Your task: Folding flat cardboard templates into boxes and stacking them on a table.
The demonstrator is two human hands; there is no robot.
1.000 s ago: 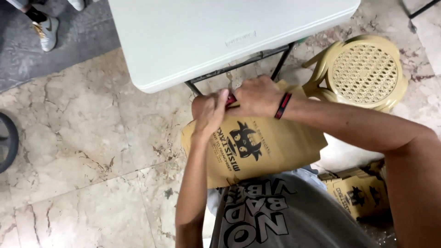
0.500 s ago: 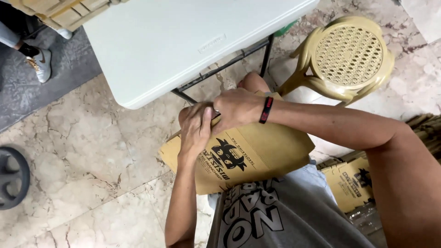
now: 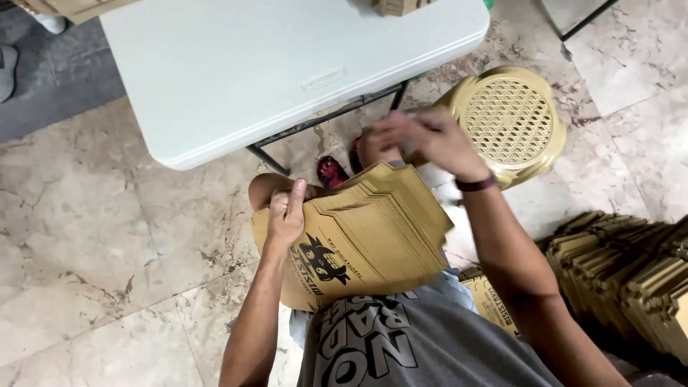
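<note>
Cardboard stack (image 3: 373,229) pinned by left hand (image 3: 287,211); right hand (image 3: 423,140) raised.

I look down on a beige marble tile floor (image 3: 107,236), a white plastic folding tabletop (image 3: 272,64), and a tan perforated plastic stool (image 3: 512,122).

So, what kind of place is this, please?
Probably an informal packing workspace, perhaps in a home or small shop. The person sits by a white folding table on a marble-tile floor, holding a stack of flat cardboard boxes, with more stacks beside them.
</note>
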